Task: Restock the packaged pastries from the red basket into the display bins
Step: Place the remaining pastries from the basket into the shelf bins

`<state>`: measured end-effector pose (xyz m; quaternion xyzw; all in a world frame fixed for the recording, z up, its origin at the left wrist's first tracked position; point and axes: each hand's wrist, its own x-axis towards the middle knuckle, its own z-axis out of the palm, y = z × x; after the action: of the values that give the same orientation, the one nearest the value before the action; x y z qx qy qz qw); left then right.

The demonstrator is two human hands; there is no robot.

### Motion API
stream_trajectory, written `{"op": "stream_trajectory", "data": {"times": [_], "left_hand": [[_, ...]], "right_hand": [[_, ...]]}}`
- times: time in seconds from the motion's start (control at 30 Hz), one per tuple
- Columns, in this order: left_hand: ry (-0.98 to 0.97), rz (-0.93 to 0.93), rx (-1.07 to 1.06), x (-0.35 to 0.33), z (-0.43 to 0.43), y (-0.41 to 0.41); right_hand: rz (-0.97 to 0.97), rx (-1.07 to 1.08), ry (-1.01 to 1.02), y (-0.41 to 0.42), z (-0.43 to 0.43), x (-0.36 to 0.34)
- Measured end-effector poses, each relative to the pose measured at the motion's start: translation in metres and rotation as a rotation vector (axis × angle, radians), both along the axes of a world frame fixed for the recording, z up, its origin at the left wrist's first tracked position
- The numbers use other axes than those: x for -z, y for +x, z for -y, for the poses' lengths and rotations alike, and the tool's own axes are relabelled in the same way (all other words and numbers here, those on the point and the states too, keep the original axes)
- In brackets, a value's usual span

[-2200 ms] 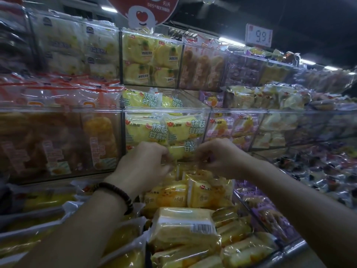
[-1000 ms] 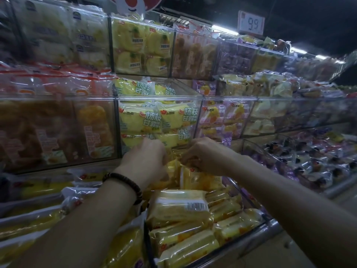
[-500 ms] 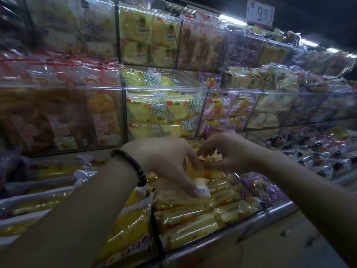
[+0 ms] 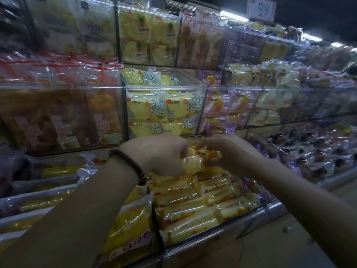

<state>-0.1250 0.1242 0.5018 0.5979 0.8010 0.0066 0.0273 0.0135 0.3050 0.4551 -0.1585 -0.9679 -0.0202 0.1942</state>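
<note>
Both hands meet over the lowest clear display bin (image 4: 222, 232), which holds several long yellow packaged pastries (image 4: 185, 209). My left hand (image 4: 156, 151), with a dark bead bracelet at the wrist, grips one yellow pastry packet (image 4: 193, 162) from the left. My right hand (image 4: 229, 151) pinches the same packet's red-and-yellow end from the right. The packet is held just above the stacked ones. The red basket is out of view.
Above the hands, a clear bin (image 4: 164, 88) holds yellow packets with green lettering. Orange-brown pastry packets (image 4: 58, 117) fill the bin to the left, purple packets (image 4: 224, 111) the one to the right. A 9.9 price sign (image 4: 261, 7) hangs top right. Floor (image 4: 270, 248) lies below right.
Both hands have pulled back from the rear of the lower bin toward its middle, lifting a yellow packet between them. The view has shifted slightly left and closer.
</note>
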Motion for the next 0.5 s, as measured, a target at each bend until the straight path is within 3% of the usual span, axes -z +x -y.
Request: {"op": "stream_trajectory", "data": {"times": [0.5], "left_hand": [[0.103,-0.2,-0.159,0.014,-0.01,0.0]], "right_hand": [[-0.098,0.072,0.046,0.009,0.01,-0.003]]}}
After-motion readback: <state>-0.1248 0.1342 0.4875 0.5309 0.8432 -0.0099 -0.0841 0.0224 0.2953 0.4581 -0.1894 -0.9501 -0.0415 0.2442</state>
